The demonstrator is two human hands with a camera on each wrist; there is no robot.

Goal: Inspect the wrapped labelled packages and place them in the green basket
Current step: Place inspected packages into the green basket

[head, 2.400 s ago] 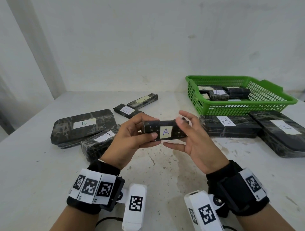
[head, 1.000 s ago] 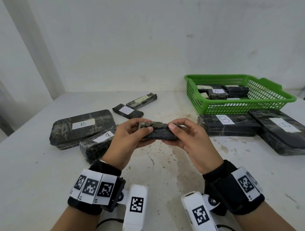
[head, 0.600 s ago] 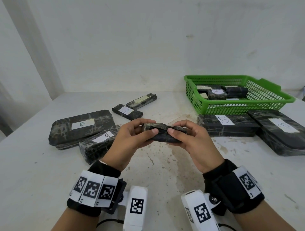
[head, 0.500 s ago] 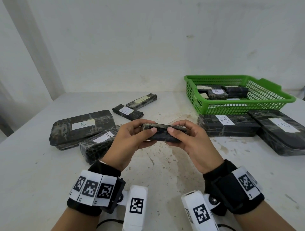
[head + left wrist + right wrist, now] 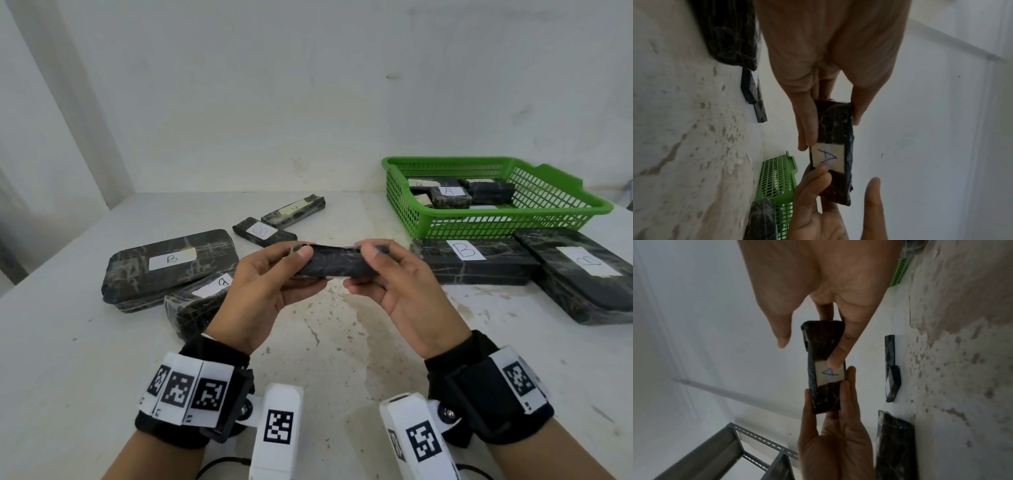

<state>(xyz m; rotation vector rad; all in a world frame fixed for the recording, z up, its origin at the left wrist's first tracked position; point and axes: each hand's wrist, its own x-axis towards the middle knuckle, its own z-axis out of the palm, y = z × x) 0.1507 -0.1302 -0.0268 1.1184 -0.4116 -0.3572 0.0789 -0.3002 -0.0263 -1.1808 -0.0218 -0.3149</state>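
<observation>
Both hands, left hand (image 5: 263,291) and right hand (image 5: 404,291), pinch the ends of a small black plastic-wrapped package (image 5: 334,262) labelled A, held above the white tabletop (image 5: 325,342), well apart from the green plastic basket (image 5: 496,219).

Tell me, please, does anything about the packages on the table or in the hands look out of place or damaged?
Nothing stands out. The left hand and right hand hold the small A package by its ends, label turned away from the head camera; its wrap looks whole. The other packages lie flat, several in the green basket.
</observation>
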